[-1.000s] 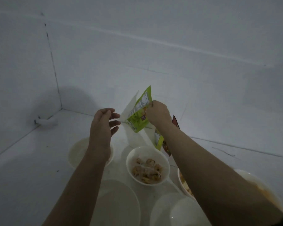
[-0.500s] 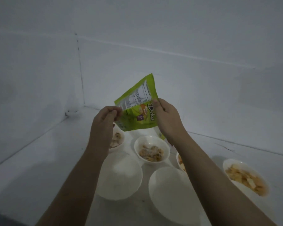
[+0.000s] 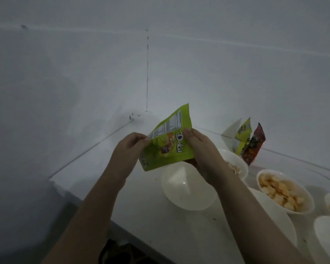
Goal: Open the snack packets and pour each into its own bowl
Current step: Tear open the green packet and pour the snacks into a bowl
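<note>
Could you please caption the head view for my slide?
Both hands, left hand and right hand, grip a green snack packet above an empty white bowl.

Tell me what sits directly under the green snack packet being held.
An empty white bowl stands on the white table below the green Deka snack packet, held by both hands, left and right. The packet's lower edge hides the bowl's far rim.

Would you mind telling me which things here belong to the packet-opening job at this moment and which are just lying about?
In use:
- green packet, gripped by left hand and right hand
- empty bowl beneath it

Lying about for now:
- bowl of orange snack pieces
- yellow-green packet and red packet standing at the back
- small debris in the far corner
</note>
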The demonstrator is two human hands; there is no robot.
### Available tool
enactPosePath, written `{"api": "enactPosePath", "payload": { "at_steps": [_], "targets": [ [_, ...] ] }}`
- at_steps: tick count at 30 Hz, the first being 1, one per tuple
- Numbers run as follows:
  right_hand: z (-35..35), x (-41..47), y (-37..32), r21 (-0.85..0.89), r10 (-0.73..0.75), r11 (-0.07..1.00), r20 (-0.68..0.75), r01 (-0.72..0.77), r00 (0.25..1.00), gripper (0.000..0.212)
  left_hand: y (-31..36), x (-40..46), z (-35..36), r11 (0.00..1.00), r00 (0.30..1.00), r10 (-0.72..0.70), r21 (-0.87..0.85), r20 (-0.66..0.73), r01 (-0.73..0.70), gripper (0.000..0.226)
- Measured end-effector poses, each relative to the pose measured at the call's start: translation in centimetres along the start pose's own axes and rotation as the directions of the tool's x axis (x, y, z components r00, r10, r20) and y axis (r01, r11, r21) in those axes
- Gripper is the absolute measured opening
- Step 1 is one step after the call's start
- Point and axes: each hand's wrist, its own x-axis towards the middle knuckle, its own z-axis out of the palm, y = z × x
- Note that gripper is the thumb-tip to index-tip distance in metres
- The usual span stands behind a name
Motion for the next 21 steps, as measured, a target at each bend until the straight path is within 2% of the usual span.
{"api": "enactPosePath", "payload": {
  "at_steps": [5,7,11,17,21],
  "targets": [
    [2.0,2.2,1.4,-0.054,0.057,0.997,0.027,-0.055,0.998,0.033,-1.7,2.8,-1.5,0.997,0.99,0.0,0.074,0.142,-0.011,0.016],
    [2.9,3.3,1.8,-0.083,0.074,0.994,0.01,-0.073,0.997,0.032,-2.4,4.7,-2.2,0.991,0.968,-0.015,0.129,0.252,-0.018,0.017],
    [5.3,4.9,3.0,-0.163,0.088,0.982,-0.031,-0.092,0.996,0.025,-4.1,8.1,-3.7,0.992,0.899,-0.055,0.124,0.435,0.001,0.021],
    [9.3,6.2,5.1,-0.349,0.063,0.934,-0.062,-0.081,0.996,0.05,-5.4,12.1,-5.0,0.997,0.797,-0.065,0.075,0.601,0.024,0.029],
    [11.4,5.8,6.2,-0.452,0.055,0.889,-0.051,-0.072,0.997,0.032,-6.2,12.4,-5.7,0.995,0.724,-0.095,0.036,0.684,0.098,0.034]
  ]
}}
